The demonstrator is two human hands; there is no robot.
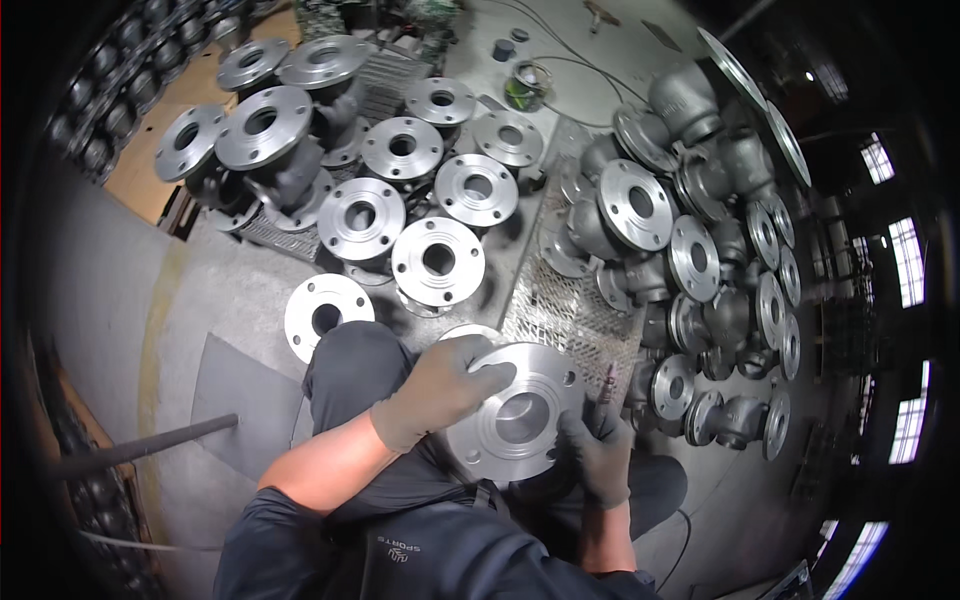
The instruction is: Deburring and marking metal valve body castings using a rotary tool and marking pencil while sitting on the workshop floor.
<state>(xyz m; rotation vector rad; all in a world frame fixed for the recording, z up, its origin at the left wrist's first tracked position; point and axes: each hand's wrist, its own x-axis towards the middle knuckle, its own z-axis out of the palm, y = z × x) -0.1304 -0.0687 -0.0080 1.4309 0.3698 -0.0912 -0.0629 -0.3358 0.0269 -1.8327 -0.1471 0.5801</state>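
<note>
A grey metal valve body sits between my knees, its round machined flange [480, 412] tilted up toward me with bolt holes and a wide centre bore. My left hand [440, 388], in a grey-brown glove, is closed over the flange's upper left rim, thumb on the face. At the right rim is my gloved right hand [600, 455], fingers curled. A slim pinkish-purple tool [612, 374] sticks up out of it; its kind is unclear. Just beyond the flange, part of another bright round face [470, 333] shows behind my left hand.
Several flanged valve bodies [438, 262] stand ahead and to the left. More castings [695, 258] are stacked at the right beside a metal tread plate [560, 290]. A dark bar [150, 447] juts in from the left. A small bucket [527, 87] and cables lie farther off.
</note>
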